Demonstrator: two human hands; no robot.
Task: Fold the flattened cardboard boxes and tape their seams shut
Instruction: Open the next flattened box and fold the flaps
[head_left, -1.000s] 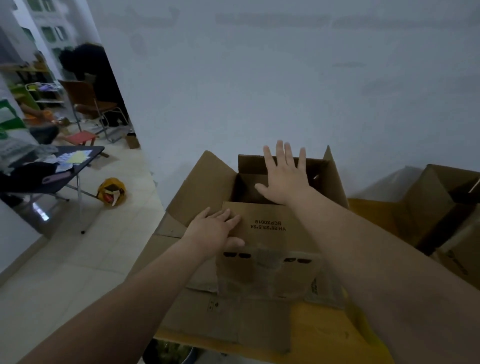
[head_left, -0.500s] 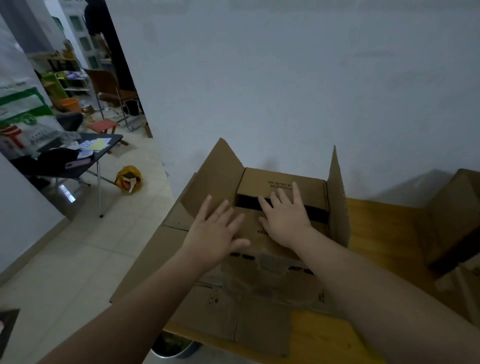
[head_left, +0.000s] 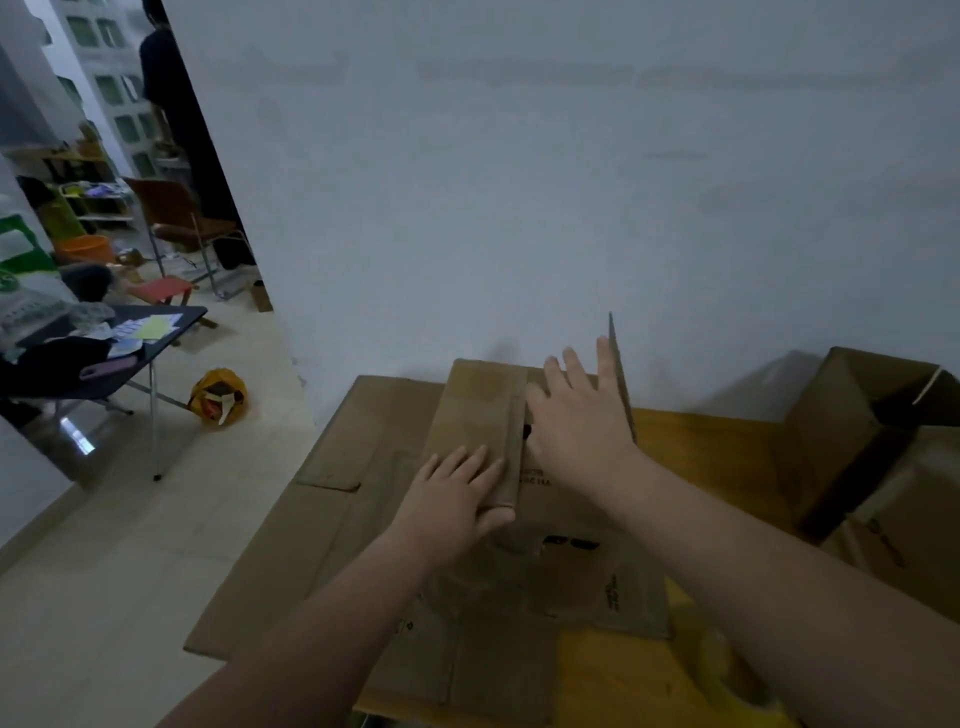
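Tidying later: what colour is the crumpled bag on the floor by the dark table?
Yellow. The crumpled floor bag shows best in the head view.

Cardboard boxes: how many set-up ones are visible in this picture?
2 for certain: the middle box under the left hand and right hand, and an open box at the far right. The cardboard below it may be a third.

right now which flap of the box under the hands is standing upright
The right side flap, upright on edge beside the right hand; the left flap lies folded down flat under the left hand.
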